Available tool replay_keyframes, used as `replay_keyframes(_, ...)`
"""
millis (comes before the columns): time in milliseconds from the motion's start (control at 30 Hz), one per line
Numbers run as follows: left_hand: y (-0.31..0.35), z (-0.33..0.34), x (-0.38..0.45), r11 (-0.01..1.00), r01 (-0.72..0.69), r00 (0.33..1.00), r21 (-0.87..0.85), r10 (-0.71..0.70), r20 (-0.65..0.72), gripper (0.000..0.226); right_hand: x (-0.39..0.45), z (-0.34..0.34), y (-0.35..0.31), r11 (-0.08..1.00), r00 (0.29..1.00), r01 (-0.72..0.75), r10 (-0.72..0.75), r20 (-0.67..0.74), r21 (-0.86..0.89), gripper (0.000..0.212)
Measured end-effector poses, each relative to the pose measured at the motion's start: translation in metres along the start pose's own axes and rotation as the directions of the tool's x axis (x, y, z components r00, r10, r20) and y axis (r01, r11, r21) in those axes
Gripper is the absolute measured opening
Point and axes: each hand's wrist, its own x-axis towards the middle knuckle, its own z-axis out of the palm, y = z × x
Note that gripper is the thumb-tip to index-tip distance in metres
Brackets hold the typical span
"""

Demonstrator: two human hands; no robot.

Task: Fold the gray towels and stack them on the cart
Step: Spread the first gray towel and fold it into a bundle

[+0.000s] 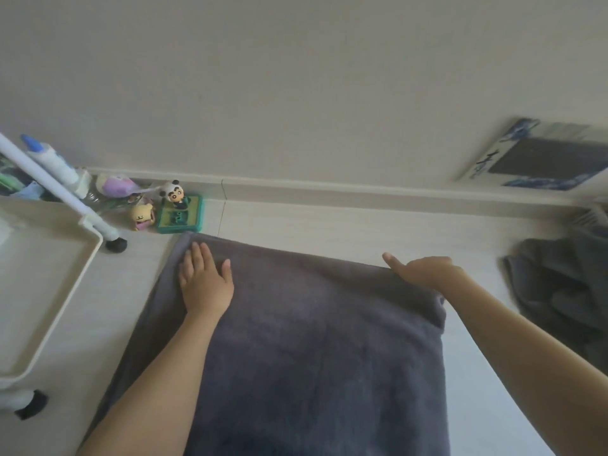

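Leftmost, a white cart [49, 284] stands on the pale floor [362, 225], its top tray bare and two black casters visible below its frame. Just beyond its far corner, against the baseboard, sits a cluster of small toys, among them a panda figure [172, 192] on a green base. Right of the cart, a gray towel [312, 340] lies spread flat on the floor, running from the near edge of view to a far edge close to the toys. The left hand [204, 281] rests palm down on the towel's far left corner, fingers spread and flat, pinching nothing; the cloth lies wholly beneath this grip. Farther right, the right hand [424, 269] sits at the towel's far right corner, index finger extended leftward along the far edge. Its other fingers curl over the bunched corner, yet whether they pinch the cloth cannot be told. Beyond the towel's right side, well apart, a crumpled heap of gray towels [562, 291] lies on the floor. On the far right a flat printed box [539, 156] leans against the wall.
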Motion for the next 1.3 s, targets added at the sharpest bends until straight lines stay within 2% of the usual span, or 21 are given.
replay_keyframes(133,0.004,0.004,-0.003,0.997,0.055,0.997,0.049,-0.057,0.043,0.074,0.002,0.001,0.018,0.997,0.996,-0.083,0.083,-0.017,0.002,0.093)
replay_keyframes(200,0.007,0.003,-0.005,0.995,0.077,0.995,0.063,-0.081,0.051,0.074,0.007,0.006,0.013,0.997,0.988,-0.078,0.080,-0.133,0.025,0.088)
replay_keyframes(267,0.012,0.000,-0.006,0.995,0.088,0.995,0.051,-0.090,0.052,0.071,0.007,0.016,0.007,0.997,0.954,-0.009,0.032,-0.299,0.080,0.077)
replay_keyframes(333,0.019,-0.001,-0.014,0.999,0.038,0.999,0.022,-0.037,-0.021,0.068,0.003,0.028,0.003,0.990,0.917,0.078,-0.024,-0.399,0.120,0.067)
replay_keyframes(400,0.027,0.003,-0.027,0.998,-0.070,0.995,0.004,0.070,-0.070,0.065,-0.001,0.040,0.004,0.982,0.889,0.138,-0.066,-0.452,0.127,0.058)
replay_keyframes(500,0.033,0.014,-0.041,0.988,-0.136,0.991,0.080,0.136,0.001,0.069,0.003,0.053,0.013,0.987,0.862,0.156,-0.117,-0.493,0.039,0.044)
replay_keyframes(533,0.033,0.016,-0.041,0.985,-0.129,0.992,0.117,0.128,0.016,0.070,0.008,0.056,0.018,0.993,0.858,0.116,-0.086,-0.506,0.028,0.042)
replay_keyframes(600,0.032,0.017,-0.039,0.982,-0.119,0.993,0.150,0.117,0.018,0.070,0.015,0.061,0.028,0.995,0.846,-0.017,0.068,-0.528,0.101,0.038)
replay_keyframes(667,0.033,0.015,-0.039,0.982,-0.109,0.994,0.152,0.107,0.021,0.069,0.016,0.066,0.028,0.982,0.823,-0.082,0.163,-0.545,0.170,0.030)
replay_keyframes(700,0.035,0.014,-0.039,0.985,-0.100,0.995,0.141,0.097,0.024,0.068,0.017,0.068,0.023,0.981,0.800,-0.061,0.159,-0.579,0.184,0.027)
replay_keyframes(767,0.043,0.012,-0.041,0.989,-0.097,0.995,0.114,0.095,0.018,0.067,0.010,0.072,0.002,0.981,0.743,0.066,0.073,-0.666,0.180,0.034)
replay_keyframes(833,0.055,0.013,-0.051,0.976,-0.196,0.981,0.093,0.196,0.004,0.071,-0.001,0.082,-0.024,0.956,0.659,0.265,-0.084,-0.747,0.127,0.044)
replay_keyframes(867,0.060,0.016,-0.059,0.958,-0.270,0.963,0.096,0.269,0.015,0.074,-0.008,0.090,-0.038,0.931,0.642,0.359,-0.193,-0.742,0.069,0.047)
replay_keyframes(933,0.065,0.025,-0.076,0.916,-0.380,0.925,0.131,0.377,0.051,0.076,-0.019,0.113,-0.057,0.887,0.658,0.460,-0.356,-0.664,-0.020,0.050)
replay_keyframes(967,0.065,0.029,-0.080,0.905,-0.397,0.918,0.153,0.391,0.066,0.074,-0.019,0.123,-0.058,0.891,0.694,0.453,-0.368,-0.619,-0.023,0.053)
replay_keyframes(1067,0.062,0.035,-0.078,0.908,-0.367,0.930,0.202,0.360,0.075,0.072,-0.013,0.138,-0.040,0.946,0.796,0.315,-0.218,-0.565,0.080,0.062)
replay_keyframes(1200,0.077,0.031,-0.079,0.922,-0.349,0.937,0.168,0.339,0.089,0.076,-0.009,0.132,-0.026,0.974,0.847,0.142,-0.026,-0.531,0.179,0.070)
replay_keyframes(1267,0.091,0.032,-0.093,0.900,-0.418,0.908,0.125,0.411,0.083,0.073,-0.018,0.132,-0.034,0.968,0.837,0.174,-0.048,-0.545,0.183,0.067)
replay_keyframes(1300,0.096,0.034,-0.102,0.860,-0.498,0.867,0.113,0.490,0.091,0.069,-0.023,0.137,-0.036,0.962,0.823,0.224,-0.103,-0.558,0.153,0.063)
